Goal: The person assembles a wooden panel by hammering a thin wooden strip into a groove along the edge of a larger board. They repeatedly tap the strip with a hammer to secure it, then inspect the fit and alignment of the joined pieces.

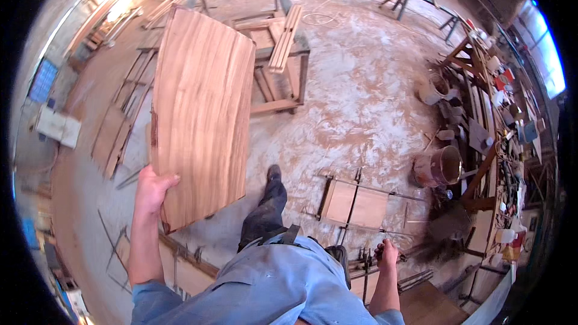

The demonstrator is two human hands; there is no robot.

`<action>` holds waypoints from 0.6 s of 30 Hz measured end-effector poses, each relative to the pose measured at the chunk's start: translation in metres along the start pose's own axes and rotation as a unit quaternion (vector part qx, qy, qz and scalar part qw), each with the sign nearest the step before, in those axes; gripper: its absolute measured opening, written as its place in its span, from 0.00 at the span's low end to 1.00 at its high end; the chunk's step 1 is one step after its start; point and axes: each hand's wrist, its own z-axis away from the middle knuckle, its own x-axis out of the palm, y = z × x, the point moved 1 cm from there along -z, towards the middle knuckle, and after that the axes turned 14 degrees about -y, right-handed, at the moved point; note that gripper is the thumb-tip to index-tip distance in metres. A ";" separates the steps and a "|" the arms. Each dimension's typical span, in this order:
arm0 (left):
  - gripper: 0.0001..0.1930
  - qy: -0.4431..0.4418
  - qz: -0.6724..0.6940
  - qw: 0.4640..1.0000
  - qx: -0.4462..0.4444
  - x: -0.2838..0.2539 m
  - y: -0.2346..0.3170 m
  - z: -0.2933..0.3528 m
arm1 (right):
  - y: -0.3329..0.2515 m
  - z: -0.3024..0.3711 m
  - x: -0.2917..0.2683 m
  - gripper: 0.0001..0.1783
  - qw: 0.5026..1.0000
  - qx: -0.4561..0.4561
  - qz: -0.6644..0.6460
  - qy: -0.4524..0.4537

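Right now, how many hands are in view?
2: the left hand, gripping the wooden panel low on its left edge; the right hand, at lower right, apart from the panel. No others show.

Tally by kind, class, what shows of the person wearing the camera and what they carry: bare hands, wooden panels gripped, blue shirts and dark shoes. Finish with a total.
Bare hands, left hand and right hand: 2
Wooden panel gripped: 1
Blue shirt: 1
Dark shoe in view: 1
Total: 5
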 end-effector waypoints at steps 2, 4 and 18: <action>0.20 -0.007 -0.015 1.000 -0.019 -0.007 0.017 -0.059 | -0.027 -0.001 0.038 0.08 0.999 0.012 -0.010 0.030; 0.19 -0.041 0.012 0.999 -0.015 -0.013 0.035 -0.111 | -0.050 -0.005 0.077 0.12 0.999 0.002 -0.024 0.034; 0.17 -0.111 -0.014 0.994 0.005 0.008 0.132 -0.368 | -0.146 -0.053 0.202 0.10 0.999 0.012 -0.032 0.022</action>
